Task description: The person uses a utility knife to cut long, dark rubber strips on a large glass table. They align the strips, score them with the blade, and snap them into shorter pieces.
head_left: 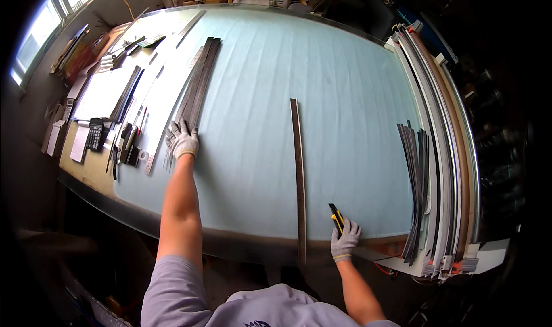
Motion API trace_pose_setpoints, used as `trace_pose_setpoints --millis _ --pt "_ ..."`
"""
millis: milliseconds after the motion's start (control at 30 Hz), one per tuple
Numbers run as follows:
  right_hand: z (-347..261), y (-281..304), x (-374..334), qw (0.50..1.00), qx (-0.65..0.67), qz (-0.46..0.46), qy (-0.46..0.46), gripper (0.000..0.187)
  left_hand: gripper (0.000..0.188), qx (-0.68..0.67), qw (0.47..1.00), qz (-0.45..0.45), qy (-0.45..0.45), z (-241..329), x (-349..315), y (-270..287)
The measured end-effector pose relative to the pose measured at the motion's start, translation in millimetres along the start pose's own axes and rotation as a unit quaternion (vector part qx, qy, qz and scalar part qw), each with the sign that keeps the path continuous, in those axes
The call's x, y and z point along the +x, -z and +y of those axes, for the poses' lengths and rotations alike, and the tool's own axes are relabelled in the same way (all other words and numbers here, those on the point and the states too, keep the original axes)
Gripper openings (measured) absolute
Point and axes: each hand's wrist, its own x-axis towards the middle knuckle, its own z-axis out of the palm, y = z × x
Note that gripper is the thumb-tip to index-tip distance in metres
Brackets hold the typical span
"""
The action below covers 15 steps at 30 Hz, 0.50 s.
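My left hand [182, 139], in a grey work glove, reaches out to the near end of a bundle of long dark strips [201, 80]. Its fingers are spread and rest on the strips. Down at the table's near edge, my right hand [345, 241], gloved as well, is closed around a yellow and black utility knife [337, 218] whose tip points away from me. Between the hands, one narrow dark strip with a pale edge [298, 172] lies lengthwise, its near end reaching the table's front edge.
Loose dark strips [415, 183] lie at the right, beside long rails [451, 137]. On the left are a black calculator [96, 134], papers [106, 94], a steel ruler [152, 159] and a tape roll [143, 154]. A pale blue-green sheet [253, 126] covers the table.
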Motion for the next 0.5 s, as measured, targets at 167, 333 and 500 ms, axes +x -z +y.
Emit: trace_pose_setpoints --millis 167,333,500 --pt "-7 1 2 1.000 -0.012 -0.017 -0.011 0.059 0.062 -0.009 0.999 0.019 -0.039 -23 -30 -4" --pt "-8 -1 1 1.000 -0.020 -0.004 0.001 0.059 0.061 0.010 0.996 0.032 -0.077 -86 -93 5" --pt "-11 2 -1 1.000 -0.025 0.005 -0.006 0.057 0.061 0.022 0.992 0.012 -0.122 -157 -161 19"
